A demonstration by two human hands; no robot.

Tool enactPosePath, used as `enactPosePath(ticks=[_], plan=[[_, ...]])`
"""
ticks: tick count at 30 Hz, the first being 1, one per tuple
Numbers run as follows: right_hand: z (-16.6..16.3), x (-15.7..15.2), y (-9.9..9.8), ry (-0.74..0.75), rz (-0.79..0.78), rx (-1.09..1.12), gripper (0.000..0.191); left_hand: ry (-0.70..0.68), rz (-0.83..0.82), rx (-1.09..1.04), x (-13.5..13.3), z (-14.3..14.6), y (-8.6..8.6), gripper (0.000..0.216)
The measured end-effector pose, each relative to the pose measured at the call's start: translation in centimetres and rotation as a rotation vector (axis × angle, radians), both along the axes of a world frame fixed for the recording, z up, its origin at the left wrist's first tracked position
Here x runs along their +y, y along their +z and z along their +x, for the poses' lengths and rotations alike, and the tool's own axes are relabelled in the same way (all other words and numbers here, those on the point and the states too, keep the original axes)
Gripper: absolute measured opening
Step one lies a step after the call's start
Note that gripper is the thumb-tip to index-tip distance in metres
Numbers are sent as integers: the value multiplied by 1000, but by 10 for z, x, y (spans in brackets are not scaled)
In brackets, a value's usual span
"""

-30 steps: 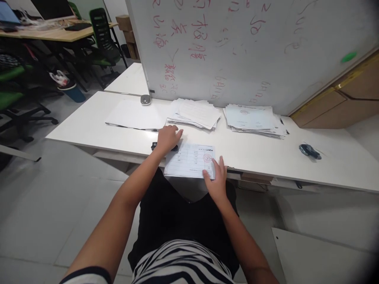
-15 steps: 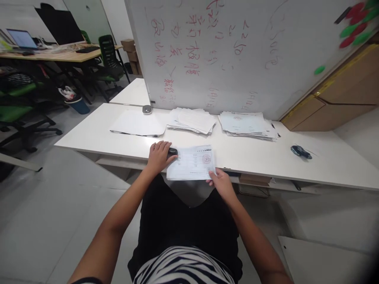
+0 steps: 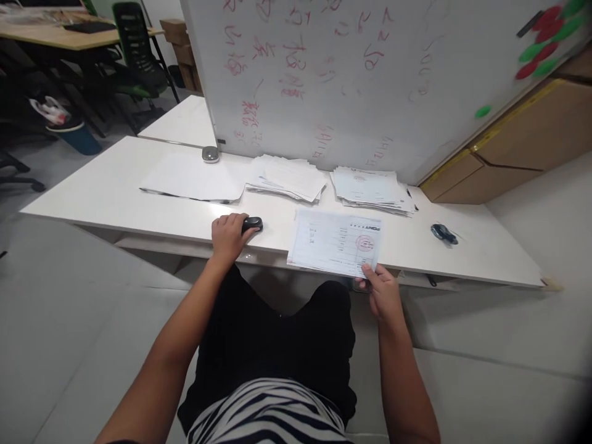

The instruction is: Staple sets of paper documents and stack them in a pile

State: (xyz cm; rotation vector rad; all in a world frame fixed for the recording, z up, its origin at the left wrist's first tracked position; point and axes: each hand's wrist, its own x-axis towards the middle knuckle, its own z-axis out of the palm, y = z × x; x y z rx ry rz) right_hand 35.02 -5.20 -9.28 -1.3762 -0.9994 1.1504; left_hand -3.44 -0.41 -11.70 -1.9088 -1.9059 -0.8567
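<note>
My right hand (image 3: 379, 290) pinches the near right corner of a printed form with a red stamp (image 3: 335, 242), lifted slightly over the front edge of the white table (image 3: 115, 197). My left hand (image 3: 227, 234) is closed around a small black object (image 3: 252, 224) resting on the table near its front edge. Two piles of similar papers, one in the middle (image 3: 289, 177) and one to the right (image 3: 370, 188), lie further back against the whiteboard (image 3: 351, 74).
A large white sheet (image 3: 192, 177) and a small round grey object (image 3: 210, 154) lie at the back left. A dark clip-like item (image 3: 443, 233) sits at the right. Wooden panels lean at the far right. Desks, chairs and a bin stand at the left.
My right hand has taken the form by its corner and carried it to the right, off the spot beside my left hand. My left hand has closed over the black object.
</note>
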Motion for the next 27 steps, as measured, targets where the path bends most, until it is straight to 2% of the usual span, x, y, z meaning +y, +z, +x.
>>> enactPosePath(ticks=[4, 7, 9, 11, 13, 15, 18, 20, 21, 23, 25, 27], plan=[[4, 4, -5, -33, 4, -35, 37, -31, 67, -18, -2, -1, -6, 46], [14, 27, 1, -122, 79, -42, 33, -37, 150, -37, -2, -3, -13, 45], [26, 59, 11, -257, 188, -39, 32, -31, 206, -44, -1, -5, -18, 44], [41, 105, 22, -320, 258, -53, 33, -31, 253, -46, 1, -8, -23, 46], [56, 157, 33, -299, 233, -141, 30, -36, 278, -46, 3, -11, -26, 48], [64, 206, 42, -318, 157, -360, 31, -38, 286, -47, 4, -13, -28, 48], [53, 255, 45, -464, 120, -679, 65, -24, 301, -41, 4, -13, -29, 47], [24, 268, 41, -479, 163, -800, 83, -11, 312, -34, 4, -13, -28, 46], [4, 270, 36, -450, 206, -848, 84, -8, 318, -28, 3, -13, -27, 45], [-42, 268, 24, -301, 324, -927, 75, -10, 329, -4, 2, -12, -26, 45], [-88, 262, 10, -32, 478, -985, 59, -5, 327, 28, 0, -12, -23, 44], [-122, 255, -1, 218, 583, -1030, 54, 20, 298, 48, -1, -11, -21, 43]])
